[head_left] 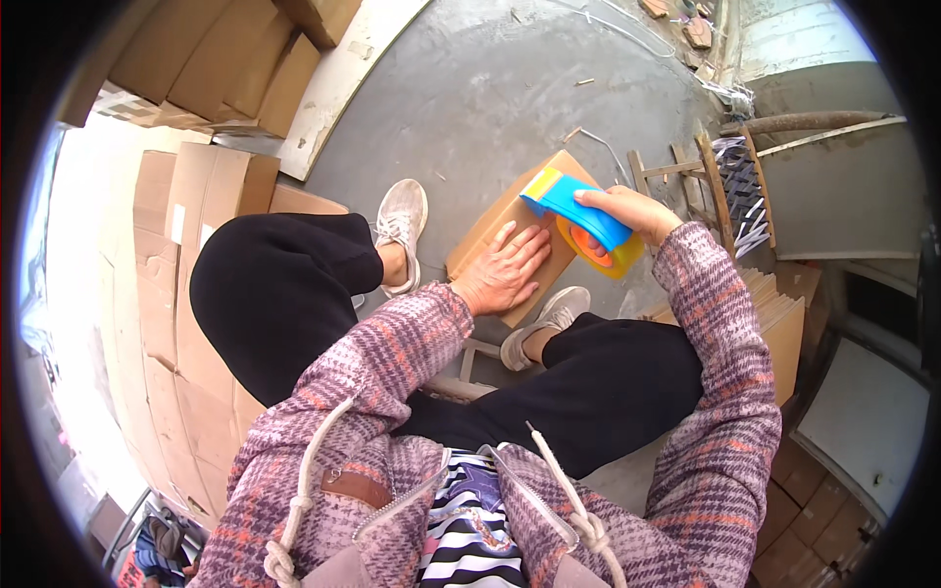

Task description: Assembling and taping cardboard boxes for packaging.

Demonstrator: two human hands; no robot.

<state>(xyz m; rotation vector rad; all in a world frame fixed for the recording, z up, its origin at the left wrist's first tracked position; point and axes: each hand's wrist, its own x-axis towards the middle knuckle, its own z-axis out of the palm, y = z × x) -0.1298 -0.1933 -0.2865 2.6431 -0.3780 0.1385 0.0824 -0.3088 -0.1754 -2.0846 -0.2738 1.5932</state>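
Between my feet a brown cardboard box (490,238) stands on the grey floor. My left hand (505,269) lies flat on its top, fingers spread. A blue tape dispenser (578,208) with a yellow front edge and a roll of tape is gripped in my right hand (627,213). The dispenser's front end is over the right side of the box top; whether it touches the cardboard I cannot tell. Part of my right hand's fingers shows through the roll's orange core.
Large cardboard boxes (211,59) and upright cardboard (162,294) fill the left side. At the right stand a wooden chair with a woven strap seat (740,186) and a stack of flat cardboard (779,314). Debris (698,31) lies at the far right.
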